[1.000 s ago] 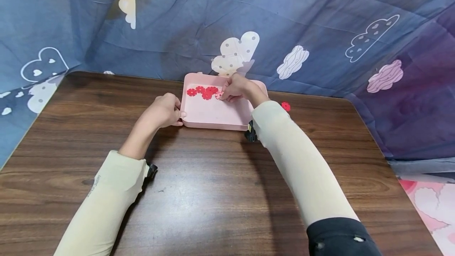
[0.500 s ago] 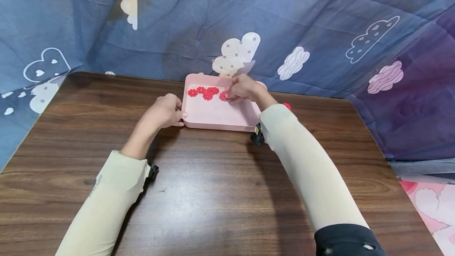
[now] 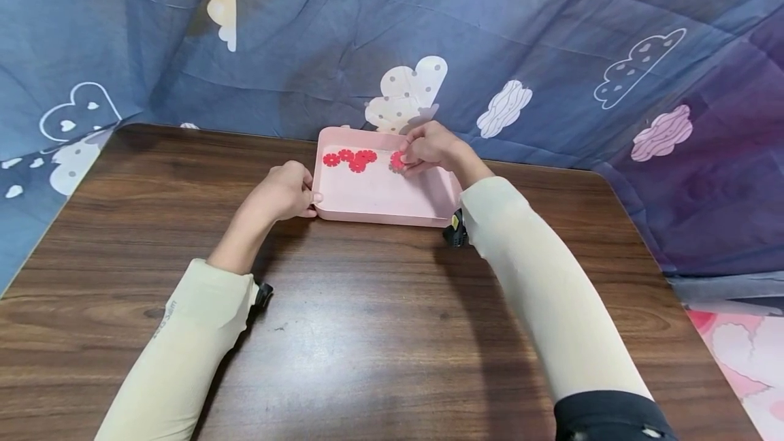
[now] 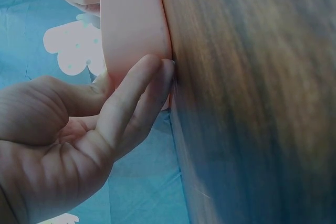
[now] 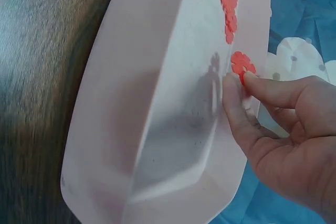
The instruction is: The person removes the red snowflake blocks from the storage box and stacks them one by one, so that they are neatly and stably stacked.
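Note:
A shallow pink tray sits near the back edge of the table. My left hand grips its left front corner, thumb on the rim and fingers against the outer wall, as the left wrist view shows of the tray wall. Over the tray's right half, my right hand pinches a red flower-shaped disc between thumb and fingertips. The disc is raised above the tray floor and casts a shadow there. Several similar red discs lie in a cluster along the back left of the tray.
The dark wood table reaches toward the camera. Right behind the tray hangs a blue curtain printed with clouds.
My right hand has moved right with the pinched disc, away from the cluster. A loose red disc on the table right of the tray is now hidden behind the right arm. The left hand holds still.

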`<state>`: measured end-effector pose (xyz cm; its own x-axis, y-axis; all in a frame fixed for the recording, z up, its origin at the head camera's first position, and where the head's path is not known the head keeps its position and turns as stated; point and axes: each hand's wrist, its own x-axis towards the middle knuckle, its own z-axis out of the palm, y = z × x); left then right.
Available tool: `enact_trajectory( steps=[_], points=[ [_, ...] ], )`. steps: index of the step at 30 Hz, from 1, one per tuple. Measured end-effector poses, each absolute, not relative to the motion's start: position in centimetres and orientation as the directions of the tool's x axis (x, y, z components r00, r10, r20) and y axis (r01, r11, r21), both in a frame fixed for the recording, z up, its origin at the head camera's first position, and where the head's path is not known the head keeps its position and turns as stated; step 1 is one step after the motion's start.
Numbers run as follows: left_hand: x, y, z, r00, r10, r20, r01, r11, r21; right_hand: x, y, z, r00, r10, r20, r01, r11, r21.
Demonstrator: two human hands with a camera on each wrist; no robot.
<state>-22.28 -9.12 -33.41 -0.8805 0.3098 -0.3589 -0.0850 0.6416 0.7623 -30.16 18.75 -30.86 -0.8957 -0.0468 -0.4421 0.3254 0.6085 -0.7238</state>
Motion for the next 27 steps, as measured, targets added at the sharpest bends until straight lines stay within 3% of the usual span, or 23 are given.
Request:
enact_trajectory(
  steps=[9,27],
  points=[
    [-22.4,-9.1,-33.5,-0.881,0.308,-0.359,-0.096,0.628,0.773,-30.0,20.4,-29.4,-0.912,-0.075,-0.404,0.276,0.615,-0.739],
    [-22.3,-9.2,-33.7,-0.884,0.323,-0.338,-0.081,0.606,0.791,-29.1,26.6,-27.5,-0.905,-0.015,-0.425,0.308,0.665,-0.680]
  ],
)
